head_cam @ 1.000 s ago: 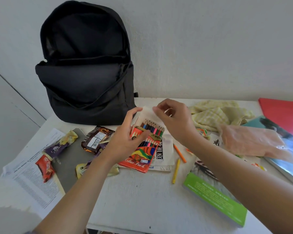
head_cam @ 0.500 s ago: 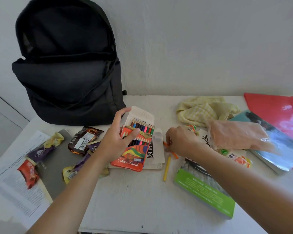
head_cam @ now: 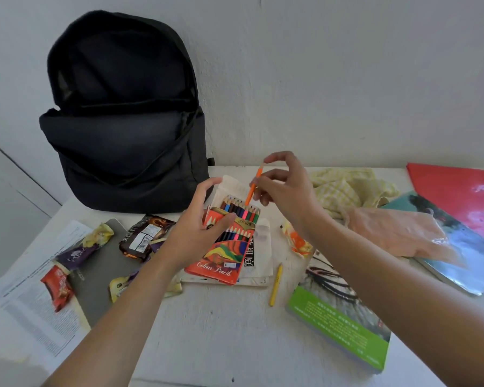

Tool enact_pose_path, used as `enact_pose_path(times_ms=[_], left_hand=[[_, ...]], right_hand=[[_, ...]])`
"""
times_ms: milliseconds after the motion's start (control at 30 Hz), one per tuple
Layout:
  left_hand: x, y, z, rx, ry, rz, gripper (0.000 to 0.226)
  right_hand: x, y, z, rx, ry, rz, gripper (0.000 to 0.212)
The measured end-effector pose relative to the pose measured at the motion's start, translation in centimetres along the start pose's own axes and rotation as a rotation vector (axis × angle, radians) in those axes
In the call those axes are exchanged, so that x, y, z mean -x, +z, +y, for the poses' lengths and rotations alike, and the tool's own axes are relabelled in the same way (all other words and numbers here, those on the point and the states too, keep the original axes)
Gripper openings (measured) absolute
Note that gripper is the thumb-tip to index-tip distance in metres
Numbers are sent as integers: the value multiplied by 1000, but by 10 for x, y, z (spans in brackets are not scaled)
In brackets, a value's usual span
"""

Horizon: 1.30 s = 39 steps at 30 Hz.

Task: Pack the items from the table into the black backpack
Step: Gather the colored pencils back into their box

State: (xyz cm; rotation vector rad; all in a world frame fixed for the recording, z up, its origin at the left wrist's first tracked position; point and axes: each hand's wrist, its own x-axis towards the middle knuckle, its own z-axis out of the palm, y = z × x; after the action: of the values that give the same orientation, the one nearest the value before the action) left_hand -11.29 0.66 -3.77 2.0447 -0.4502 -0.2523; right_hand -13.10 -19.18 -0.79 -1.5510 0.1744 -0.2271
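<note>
Right hand [head_cam: 287,191] holds an orange pencil [head_cam: 253,187] over the open pencil box [head_cam: 224,251], which the left hand [head_cam: 197,229] grips.

The right fingers [head_cam: 277,158] pinch the orange pencil near its upper end, and its lower end points down at the row of coloured pencils standing in the box. The left fingers [head_cam: 206,188] and thumb curl round the left side of the box, which lies tilted on a printed cloth pouch [head_cam: 259,261] in the middle of the tabletop [head_cam: 221,336]. The black backpack [head_cam: 123,127] stands unzipped against the wall at the far left, well apart from both hands. A yellow pencil [head_cam: 275,284] lies loose just right of the pouch, with a green book [head_cam: 338,326] near it on the right. Snack packets [head_cam: 143,238] lie to the left of the box. A yellow checked cloth [head_cam: 349,188] lies at the far right.
</note>
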Motion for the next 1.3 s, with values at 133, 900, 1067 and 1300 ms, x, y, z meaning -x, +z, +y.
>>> enact_pose_path(times_ms=[133,900,1067,1300], left_hand=[[2,1,9,-32,22,-10,60],[5,-5,8,-14,4,14,59],[12,-8,4,28,6,-19,59],[19,-11,-6,28,6,-81,60]], right_hand=[[-5,11,-10,-47,-48,23,29],[13,-31,31,978,36,-291,18],[31,-32,54,1180,292,-550,38],[31,-24,70,1121,391,-463,39]])
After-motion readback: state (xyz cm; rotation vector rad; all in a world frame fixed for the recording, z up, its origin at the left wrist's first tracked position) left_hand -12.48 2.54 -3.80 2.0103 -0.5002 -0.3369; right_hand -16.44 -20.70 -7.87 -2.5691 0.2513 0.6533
